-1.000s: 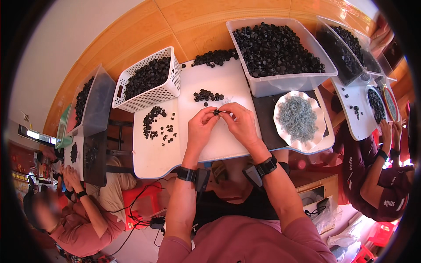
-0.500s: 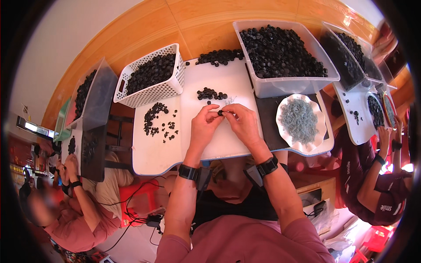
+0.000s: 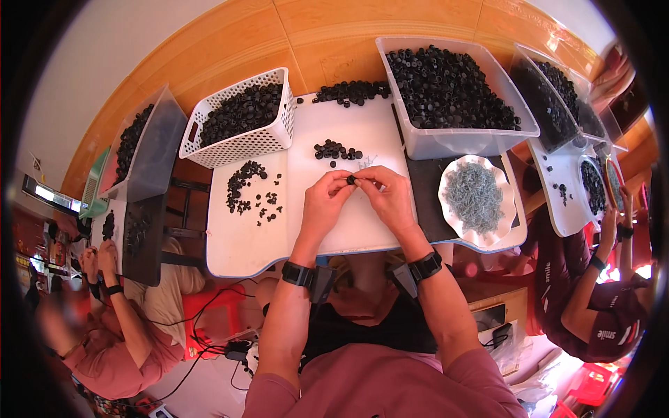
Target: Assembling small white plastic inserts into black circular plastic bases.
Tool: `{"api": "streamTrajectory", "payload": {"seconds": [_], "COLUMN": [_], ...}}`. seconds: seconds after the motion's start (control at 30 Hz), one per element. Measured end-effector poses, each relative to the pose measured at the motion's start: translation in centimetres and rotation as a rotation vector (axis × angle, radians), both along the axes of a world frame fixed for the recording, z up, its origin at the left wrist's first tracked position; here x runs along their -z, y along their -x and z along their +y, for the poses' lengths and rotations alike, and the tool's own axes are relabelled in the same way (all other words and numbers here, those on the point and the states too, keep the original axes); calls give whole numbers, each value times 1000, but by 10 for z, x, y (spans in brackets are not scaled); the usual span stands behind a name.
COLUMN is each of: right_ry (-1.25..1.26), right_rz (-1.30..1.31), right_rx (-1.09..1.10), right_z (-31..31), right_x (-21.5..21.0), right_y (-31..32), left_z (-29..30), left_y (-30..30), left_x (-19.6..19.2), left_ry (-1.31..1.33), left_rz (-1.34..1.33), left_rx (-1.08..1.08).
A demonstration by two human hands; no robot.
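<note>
Over the white table, a small round black plastic part [image 3: 351, 180] sits between my fingertips. My left hand [image 3: 326, 202] pinches it from the left, and my right hand [image 3: 387, 202] closes on it from the right. The fingertips hide most of its shape. Just beyond lie a cluster of similar round black parts [image 3: 334, 149] and a few thin silver metal pieces [image 3: 366, 162]. Smaller black pieces [image 3: 244, 187] are scattered to the left. On the right, a white wavy-edged bowl [image 3: 447, 220] holds a heap of thin silver metal pieces [image 3: 475, 196].
A white perforated basket [image 3: 244, 147] and a large clear bin [image 3: 463, 143], both full of black parts, stand at the back. More black parts [image 3: 354, 91] lie between them. The bowl rests on a dark mat [image 3: 426, 182]. Co-workers sit at tables left and right.
The whole view has shifted slightly. My hands keep their pinch on the small black part, with little change in finger position.
</note>
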State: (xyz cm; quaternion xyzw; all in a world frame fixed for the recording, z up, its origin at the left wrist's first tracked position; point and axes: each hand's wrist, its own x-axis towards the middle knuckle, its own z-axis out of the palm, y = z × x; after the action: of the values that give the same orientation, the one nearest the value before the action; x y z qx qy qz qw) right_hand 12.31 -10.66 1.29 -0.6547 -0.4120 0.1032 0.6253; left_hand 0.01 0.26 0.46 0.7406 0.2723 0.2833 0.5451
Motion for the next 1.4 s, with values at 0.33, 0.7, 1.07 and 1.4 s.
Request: {"api": "streamTrajectory", "payload": {"seconds": [0.33, 0.7, 1.07, 1.4], "right_ry": [20, 48, 23, -14], "right_rz": [-8, -29, -204, -295], "right_rx": [10, 36, 75, 69], "right_z": [-1, 0, 3, 3], "right_x": [-2, -4, 0, 4], "right_y": [0, 1, 4, 7], "left_z": [-3, -4, -8, -10], "left_y": [0, -3, -3, -1], "left_x": [-4, 1, 3, -5], "left_ry": [-6, -72, -230, -223], "left_rz": [-7, 56, 12, 28], "left_rx": [17, -29, -56, -61]}}
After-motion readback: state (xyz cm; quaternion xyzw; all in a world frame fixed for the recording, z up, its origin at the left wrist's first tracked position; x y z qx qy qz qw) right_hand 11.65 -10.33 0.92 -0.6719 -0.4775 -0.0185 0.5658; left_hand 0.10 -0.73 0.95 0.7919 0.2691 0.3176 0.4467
